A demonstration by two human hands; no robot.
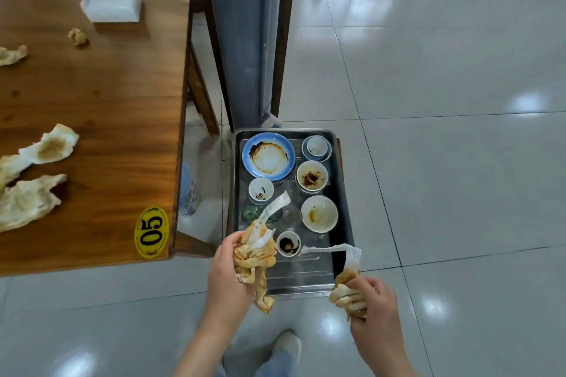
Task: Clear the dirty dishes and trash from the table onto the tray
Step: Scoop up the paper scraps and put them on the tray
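Holding soiled trash over steel tray [337,174], head view: left hand [228,266] grip curled round wad of stained napkins [254,257] with receipt strip [272,208] poking up; right hand [372,300] grip clutching second napkin wad [347,292], torn paper strip [330,249] trailing toward sauce cup [288,243]. Both poised above tray's bare near end, likely for release there. Tray on floor-level stand beside worktop [107,119], already carrying blue-rimmed plate [268,154], sauce-smeared bowls. Napkins yellow-brown, greasy, crumpled; more [49,144] remain on worktop.
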